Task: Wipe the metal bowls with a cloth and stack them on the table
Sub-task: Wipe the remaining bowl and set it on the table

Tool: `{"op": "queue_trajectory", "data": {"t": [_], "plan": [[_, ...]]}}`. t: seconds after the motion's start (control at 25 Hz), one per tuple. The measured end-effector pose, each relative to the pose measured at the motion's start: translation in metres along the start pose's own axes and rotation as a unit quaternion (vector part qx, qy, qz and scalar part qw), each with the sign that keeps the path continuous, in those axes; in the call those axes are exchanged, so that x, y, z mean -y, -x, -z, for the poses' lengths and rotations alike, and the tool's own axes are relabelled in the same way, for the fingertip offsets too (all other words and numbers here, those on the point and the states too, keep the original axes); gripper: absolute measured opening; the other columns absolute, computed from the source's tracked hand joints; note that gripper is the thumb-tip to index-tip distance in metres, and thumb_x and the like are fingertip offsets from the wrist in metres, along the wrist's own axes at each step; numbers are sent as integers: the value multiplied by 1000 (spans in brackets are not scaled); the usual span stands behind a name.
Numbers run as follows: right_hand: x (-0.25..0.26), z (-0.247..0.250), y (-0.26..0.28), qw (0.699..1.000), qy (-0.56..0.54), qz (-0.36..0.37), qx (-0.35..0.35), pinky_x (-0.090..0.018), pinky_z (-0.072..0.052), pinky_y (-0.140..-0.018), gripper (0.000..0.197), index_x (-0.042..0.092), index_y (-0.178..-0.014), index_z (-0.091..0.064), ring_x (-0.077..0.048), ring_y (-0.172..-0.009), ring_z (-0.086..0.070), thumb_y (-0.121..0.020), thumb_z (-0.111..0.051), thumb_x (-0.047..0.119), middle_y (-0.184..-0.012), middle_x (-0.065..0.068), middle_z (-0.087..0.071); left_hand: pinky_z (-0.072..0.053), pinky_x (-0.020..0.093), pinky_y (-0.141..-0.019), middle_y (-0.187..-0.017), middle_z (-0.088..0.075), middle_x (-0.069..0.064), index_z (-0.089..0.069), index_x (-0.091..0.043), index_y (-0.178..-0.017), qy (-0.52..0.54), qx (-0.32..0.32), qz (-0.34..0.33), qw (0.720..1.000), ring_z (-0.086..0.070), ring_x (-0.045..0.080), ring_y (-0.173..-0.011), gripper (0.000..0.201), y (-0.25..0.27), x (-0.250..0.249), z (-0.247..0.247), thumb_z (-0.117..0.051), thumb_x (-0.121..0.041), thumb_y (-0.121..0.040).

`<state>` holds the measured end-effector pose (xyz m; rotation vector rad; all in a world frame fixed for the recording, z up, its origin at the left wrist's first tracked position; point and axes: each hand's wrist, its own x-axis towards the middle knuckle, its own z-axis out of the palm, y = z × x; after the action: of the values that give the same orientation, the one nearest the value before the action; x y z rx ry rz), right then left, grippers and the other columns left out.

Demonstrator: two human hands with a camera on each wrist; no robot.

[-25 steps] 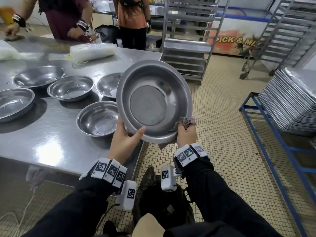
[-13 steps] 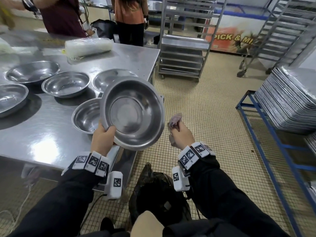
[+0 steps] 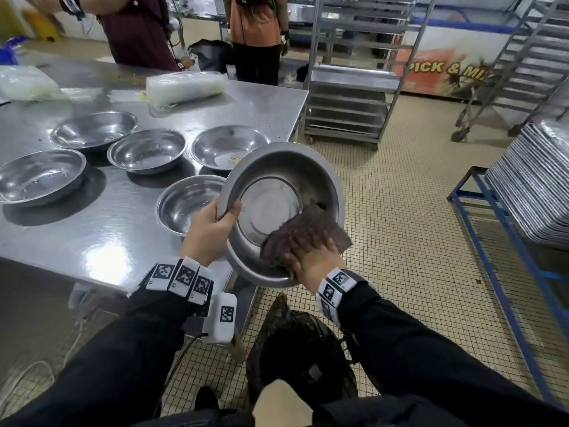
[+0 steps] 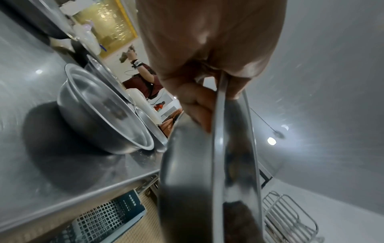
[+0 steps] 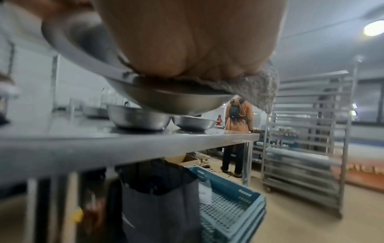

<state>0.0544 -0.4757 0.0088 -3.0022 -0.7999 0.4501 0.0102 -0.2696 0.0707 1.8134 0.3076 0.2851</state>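
Observation:
I hold a metal bowl (image 3: 277, 192) tilted toward me, just off the table's near right corner. My left hand (image 3: 226, 211) grips its left rim, thumb inside and fingers behind. My right hand (image 3: 304, 251) lies on a brown cloth (image 3: 326, 229), fingers spread, and presses it against the bowl's lower inner wall. In the left wrist view the bowl's rim (image 4: 217, 164) is edge-on below my left hand (image 4: 207, 92). In the right wrist view my palm bears the cloth (image 5: 259, 88) onto the bowl (image 5: 176, 102). Several more bowls stand apart on the steel table (image 3: 92, 241), the nearest (image 3: 187, 208) beside my left hand.
A plastic-wrapped roll (image 3: 184, 86) lies at the table's far side, where two people (image 3: 135, 29) stand. A steel rack trolley (image 3: 348, 97) is beyond the table. Stacked trays (image 3: 535, 186) rest on a blue frame at right. A black bag (image 3: 295, 349) sits on the floor at my feet.
My right hand let go of the bowl's rim, drew away with the bunched cloth, then came back and now presses the cloth inside the bowl. My left hand lowered and tilted the bowl.

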Motion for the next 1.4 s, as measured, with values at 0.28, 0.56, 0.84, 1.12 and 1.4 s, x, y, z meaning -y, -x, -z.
{"op": "queue_trajectory", "data": {"t": [0.28, 0.56, 0.84, 1.12, 1.4], "plan": [[37, 0, 16, 988, -144, 56, -12, -50, 9, -114, 55, 35, -141, -38, -23, -141, -27, -97, -12, 56, -150, 3, -38, -42, 25, -66, -71, -58, 0, -58, -26, -76, -4, -57, -8, 998, -51, 11, -65, 23, 2, -5, -4, -54, -30, -98], [-27, 15, -12, 992, 41, -97, -73, -54, 9, -115, 65, 16, -149, 15, -21, -141, 28, -99, -15, 45, -155, -4, 26, -54, 58, -76, -78, -63, 11, -65, -16, -88, 37, -30, 57, 997, -61, 29, -74, 18, 10, 3, 1, -58, -30, -96], [-49, 73, -11, 935, -187, -49, -296, -30, -50, -92, 38, 4, -131, -46, -19, -102, -58, -101, -37, 26, -131, -15, -52, -55, 35, -53, -81, -70, 6, -68, -22, -97, 125, -4, 113, 986, -65, 30, -74, 11, 10, -3, 18, -59, -27, -95], [-36, 78, 6, 822, -465, -129, -302, -13, -44, -68, 30, 11, -123, -51, -13, -89, -59, -96, -51, 22, -104, 1, -61, -51, 28, -46, -87, -69, 10, -66, -15, -101, 186, -56, 134, 972, -66, 23, -67, 16, 16, -2, 13, -58, -28, -96], [-24, 61, 22, 729, -557, -206, -340, -20, -43, -73, 28, 11, -116, -54, -12, -89, -61, -93, -56, 28, -100, 3, -62, -57, 52, -81, -96, -70, 3, -63, -29, -99, 145, -65, 104, 982, -68, 29, -92, 7, 22, -5, -1, -58, -32, -95]]}}
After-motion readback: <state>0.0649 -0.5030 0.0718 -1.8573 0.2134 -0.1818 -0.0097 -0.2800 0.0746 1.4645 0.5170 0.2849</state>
